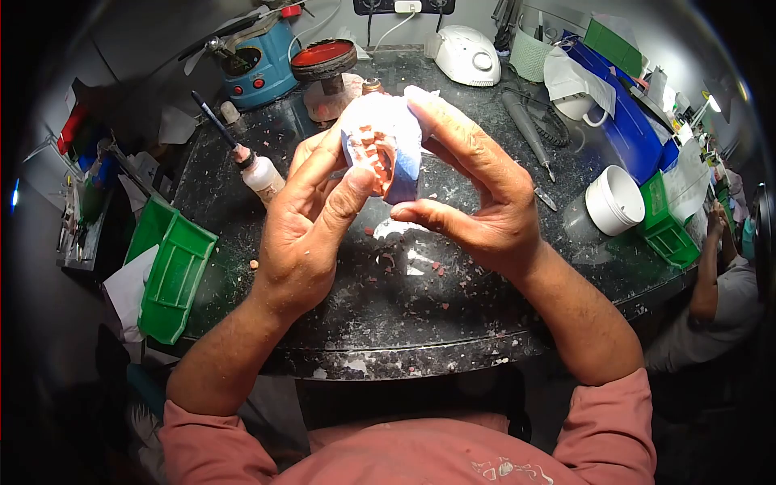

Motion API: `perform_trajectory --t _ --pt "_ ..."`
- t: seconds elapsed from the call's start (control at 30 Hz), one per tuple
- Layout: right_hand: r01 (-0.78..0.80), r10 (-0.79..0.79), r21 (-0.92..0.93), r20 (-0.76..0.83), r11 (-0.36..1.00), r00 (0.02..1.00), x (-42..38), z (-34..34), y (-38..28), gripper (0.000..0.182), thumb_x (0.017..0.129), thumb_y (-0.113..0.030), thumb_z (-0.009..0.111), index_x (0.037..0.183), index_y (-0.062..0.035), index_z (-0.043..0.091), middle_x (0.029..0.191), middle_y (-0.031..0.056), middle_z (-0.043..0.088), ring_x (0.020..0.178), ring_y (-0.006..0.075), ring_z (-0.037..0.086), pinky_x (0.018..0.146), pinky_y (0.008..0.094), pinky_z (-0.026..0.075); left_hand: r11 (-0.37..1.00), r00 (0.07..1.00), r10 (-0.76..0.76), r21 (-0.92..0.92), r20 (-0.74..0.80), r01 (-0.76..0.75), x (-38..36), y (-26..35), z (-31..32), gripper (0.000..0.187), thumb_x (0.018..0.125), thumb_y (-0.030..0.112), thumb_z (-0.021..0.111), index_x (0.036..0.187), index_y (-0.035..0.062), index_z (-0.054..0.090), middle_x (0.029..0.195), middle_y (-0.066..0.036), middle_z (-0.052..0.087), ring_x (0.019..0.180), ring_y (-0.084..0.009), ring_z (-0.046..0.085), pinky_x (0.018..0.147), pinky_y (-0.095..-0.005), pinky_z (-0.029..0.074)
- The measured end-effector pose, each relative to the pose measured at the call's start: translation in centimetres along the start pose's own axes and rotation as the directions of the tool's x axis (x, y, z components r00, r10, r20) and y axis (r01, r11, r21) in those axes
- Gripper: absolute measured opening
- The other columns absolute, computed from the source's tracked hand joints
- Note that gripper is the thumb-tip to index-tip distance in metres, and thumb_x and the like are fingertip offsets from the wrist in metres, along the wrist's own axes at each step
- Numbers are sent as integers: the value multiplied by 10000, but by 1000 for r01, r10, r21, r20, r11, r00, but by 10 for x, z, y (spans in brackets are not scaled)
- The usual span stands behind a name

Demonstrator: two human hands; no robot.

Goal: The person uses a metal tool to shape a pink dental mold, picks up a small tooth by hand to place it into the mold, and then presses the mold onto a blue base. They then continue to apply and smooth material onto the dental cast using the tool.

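The two hands hold a blue and white dental model [410,166] up above the worktop [323,343], roughly midway between the forearms. The left hand [301,230] has its thumb pressed over the reddish inner face, its other fingers mostly hidden behind. The right hand [497,210] spans the model from the other side, one finger at the upper end and the thumb at the lower edge — so the fingers of both hands are closed around it no wider than its own bulk. The model is tilted with its tooth side toward the wearer; this probably brings the hollow into the strong light and leaves it open to view. The glare washes out the upper part, so fine detail there cannot be told.

Close by the left hand stands a small bottle [263,179], with a dark-handled brush [214,117] sticking up at its neck; it looks like the nearest thing a stray knuckle might knock. Behind the hands are a red dish [323,55] on a stand and a blue machine [260,79], partly in the way of a forward reach. To the right lie a grey hand drill [525,128] with its coiled cord and a small blade [546,199], near a white tub [612,202]. Pale and reddish crumbs [390,263] litter the worktop below.
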State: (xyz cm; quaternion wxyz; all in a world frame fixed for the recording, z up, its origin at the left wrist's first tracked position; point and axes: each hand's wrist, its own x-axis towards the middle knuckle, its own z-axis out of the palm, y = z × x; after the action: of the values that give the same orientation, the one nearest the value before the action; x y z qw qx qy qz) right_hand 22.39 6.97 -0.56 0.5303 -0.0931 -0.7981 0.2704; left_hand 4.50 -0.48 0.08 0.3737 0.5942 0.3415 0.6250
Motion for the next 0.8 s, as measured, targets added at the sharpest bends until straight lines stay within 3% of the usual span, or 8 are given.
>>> perform_trajectory --t 0.13,0.17,0.3,0.43,0.57,0.7,0.77,0.8 --pt "216 -183 -313 131 925 974 4 0 -4 676 678 -118 787 1304 -67 535 1345 156 500 1251 321 477 1040 423 393 986 997 -65 -149 37 70 1 7 -2 541 889 135 638 1350 -30 409 1257 -110 497 1195 -167 474 1019 -317 377" --pt "305 -251 -382 186 872 950 8 0 -7 692 659 -117 821 1278 4 537 1294 196 534 1234 344 495 1022 429 409 986 994 -110 -122 15 111 1 7 -4 546 862 104 657 1335 -28 417 1243 -112 511 1172 -168 494 1003 -314 396" --pt "301 -270 -271 147 914 952 8 0 -9 814 674 -152 824 1354 36 419 1330 225 490 1257 335 472 1045 427 383 988 988 -154 -26 -28 154 3 8 -7 607 783 8 706 1314 -27 415 1208 -126 552 1117 -177 549 967 -313 449" --pt "101 -102 36 28 994 994 7 -12 -4 905 657 -194 838 1374 69 354 1378 249 432 1273 304 454 1073 397 347 994 992 104 -46 72 -101 1 -1 -10 681 738 -17 739 1328 -32 398 1285 -165 518 1210 -217 502 1035 -357 410" --pt "322 -312 -162 84 933 946 13 -21 -11 735 606 -197 860 1218 60 546 1176 198 618 1109 290 595 953 386 464 974 958 226 -20 176 -226 0 -4 -12 779 680 -63 773 1348 -29 374 1324 -168 495 1244 -244 476 1055 -377 391" --pt "363 -351 -143 104 921 931 14 -19 -14 723 601 -176 865 1211 56 554 1182 187 617 1094 279 603 939 385 473 956 934 293 -38 202 -292 5 -5 -13 779 678 -29 782 1348 -5 384 1337 -180 482 1254 -258 468 1052 -395 395" --pt "218 -216 16 -87 976 972 9 -8 -15 713 581 -161 877 1191 51 576 1166 172 627 1077 267 611 923 377 481 944 916 321 -3 242 -331 7 -4 -13 767 683 -9 785 1341 4 393 1335 -185 482 1257 -265 465 1047 -401 402" --pt "276 -279 -127 -2 953 960 14 -16 -18 711 552 -157 888 1169 44 598 1144 169 638 1067 273 616 916 375 483 948 923 309 3 228 -318 7 -2 -11 749 688 11 788 1331 10 405 1327 -186 487 1256 -269 465 1046 -403 404"
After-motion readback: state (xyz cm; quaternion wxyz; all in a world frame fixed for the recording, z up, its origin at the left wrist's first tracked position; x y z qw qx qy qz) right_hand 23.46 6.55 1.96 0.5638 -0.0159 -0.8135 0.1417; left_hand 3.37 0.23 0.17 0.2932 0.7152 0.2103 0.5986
